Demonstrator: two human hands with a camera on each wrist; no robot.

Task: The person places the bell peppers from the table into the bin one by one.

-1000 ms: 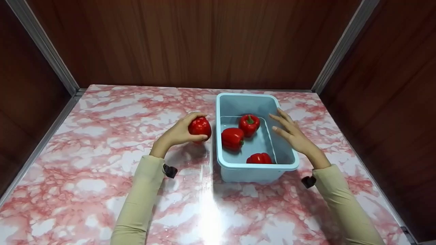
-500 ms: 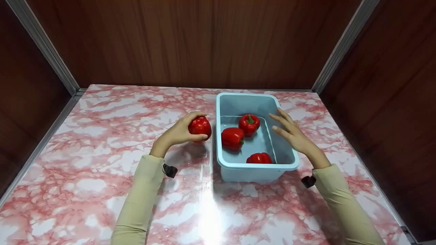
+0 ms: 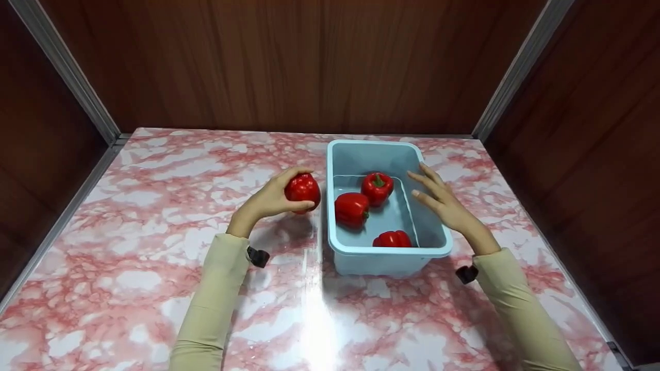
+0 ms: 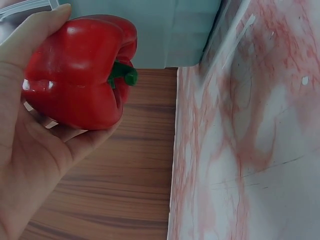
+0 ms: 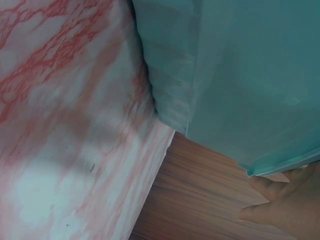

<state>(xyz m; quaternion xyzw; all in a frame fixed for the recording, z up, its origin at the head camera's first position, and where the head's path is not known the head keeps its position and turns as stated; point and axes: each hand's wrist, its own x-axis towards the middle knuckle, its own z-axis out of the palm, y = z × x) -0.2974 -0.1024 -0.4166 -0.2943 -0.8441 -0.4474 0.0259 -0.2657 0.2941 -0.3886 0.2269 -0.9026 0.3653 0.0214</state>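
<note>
My left hand [image 3: 268, 198] grips a glossy red bell pepper [image 3: 303, 191] just left of the light blue bin [image 3: 389, 265], thumb on the near side and fingers round the far side. In the left wrist view, the green stem of this bell pepper [image 4: 80, 72] faces away from the palm, in front of the bin wall. The pepper's shadow falls on the table below it. Over the bin's right rim lies my right hand [image 3: 447, 206], fingers spread and fairly straight. The right wrist view shows its fingers [image 5: 267, 187] right at the rim.
Inside the bin are three more red peppers: one at the back [image 3: 377, 189], one by the left wall [image 3: 352, 210] and one near the front [image 3: 393, 239], partly hidden by the rim. A red-and-white marbled table [image 3: 139, 232] carries everything. Dark wood panels [image 3: 289, 67] enclose it.
My left hand and its bell pepper have risen very slightly beside the bin. My right hand, the bin and the peppers inside look the same.
</note>
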